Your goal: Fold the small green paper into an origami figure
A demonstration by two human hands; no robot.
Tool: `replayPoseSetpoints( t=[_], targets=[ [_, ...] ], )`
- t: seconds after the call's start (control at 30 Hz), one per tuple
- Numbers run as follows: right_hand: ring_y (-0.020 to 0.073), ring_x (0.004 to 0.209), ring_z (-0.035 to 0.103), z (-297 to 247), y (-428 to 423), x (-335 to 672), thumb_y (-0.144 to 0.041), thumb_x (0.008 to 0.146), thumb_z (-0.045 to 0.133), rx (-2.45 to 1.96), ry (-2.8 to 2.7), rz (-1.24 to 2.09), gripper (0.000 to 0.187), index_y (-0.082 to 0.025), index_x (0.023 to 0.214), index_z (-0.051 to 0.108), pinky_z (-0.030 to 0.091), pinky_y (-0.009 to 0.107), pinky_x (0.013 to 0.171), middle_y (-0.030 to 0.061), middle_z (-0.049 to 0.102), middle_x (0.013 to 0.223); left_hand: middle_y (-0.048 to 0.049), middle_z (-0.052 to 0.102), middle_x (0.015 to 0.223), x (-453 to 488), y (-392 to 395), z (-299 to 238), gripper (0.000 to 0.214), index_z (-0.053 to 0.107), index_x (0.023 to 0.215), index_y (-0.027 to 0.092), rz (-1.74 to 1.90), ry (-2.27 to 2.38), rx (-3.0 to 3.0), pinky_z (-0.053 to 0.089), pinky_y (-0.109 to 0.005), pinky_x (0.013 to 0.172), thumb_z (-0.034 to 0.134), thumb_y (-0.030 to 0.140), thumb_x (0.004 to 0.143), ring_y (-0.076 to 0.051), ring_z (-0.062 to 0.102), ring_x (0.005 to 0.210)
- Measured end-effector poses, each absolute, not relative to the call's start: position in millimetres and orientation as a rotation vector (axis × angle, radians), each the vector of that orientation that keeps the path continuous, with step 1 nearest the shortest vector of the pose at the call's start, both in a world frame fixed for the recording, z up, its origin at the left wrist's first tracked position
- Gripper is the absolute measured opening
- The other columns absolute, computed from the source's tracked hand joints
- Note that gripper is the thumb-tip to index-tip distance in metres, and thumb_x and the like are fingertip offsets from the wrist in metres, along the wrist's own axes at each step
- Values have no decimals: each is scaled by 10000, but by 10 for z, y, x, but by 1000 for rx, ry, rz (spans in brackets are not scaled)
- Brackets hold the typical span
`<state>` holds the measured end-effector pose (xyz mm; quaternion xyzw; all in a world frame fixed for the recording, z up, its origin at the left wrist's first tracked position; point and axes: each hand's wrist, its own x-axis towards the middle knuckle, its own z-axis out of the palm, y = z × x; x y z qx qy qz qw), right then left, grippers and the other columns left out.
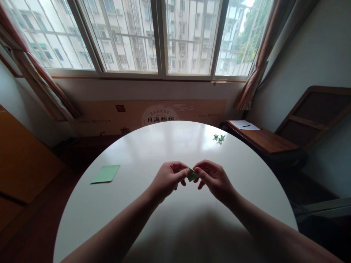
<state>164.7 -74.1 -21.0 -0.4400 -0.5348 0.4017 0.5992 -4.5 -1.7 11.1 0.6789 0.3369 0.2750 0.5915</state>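
Note:
Over the middle of the white round table (164, 233), both hands pinch one small piece of folded green paper (192, 175). My left hand (172, 177) has its thumb and fingers closed on the paper's left side. On the right side, my right hand (212, 176) grips it between thumb and fingers. Parts of the paper are covered by the fingertips. A stack of square green paper (105, 174) lies flat at the table's left. Several small folded green paper figures (219, 138) sit grouped near the far right edge.
Beyond the table to the right stands a wooden side table (264, 138) with a white sheet (241, 125) and a pen (246, 126) on it. A printed cardboard panel (131, 113) leans below the window (159, 44). Curtains (253, 82) hang at both sides.

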Motion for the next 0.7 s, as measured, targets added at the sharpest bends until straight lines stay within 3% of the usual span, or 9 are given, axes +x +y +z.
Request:
replayPoseSetpoints(
  t=[0.7],
  targets=[
    [184,626,691,-214,-733,1659,-352,791,793,-1081,-1211,947,219,-152,857,731,555,240,426,60,739,742,-31,664,612,-50,-8,107,221,756,790,117,634,791,1594,369,-166,398,682,325,803,-107,542,527]
  ],
)
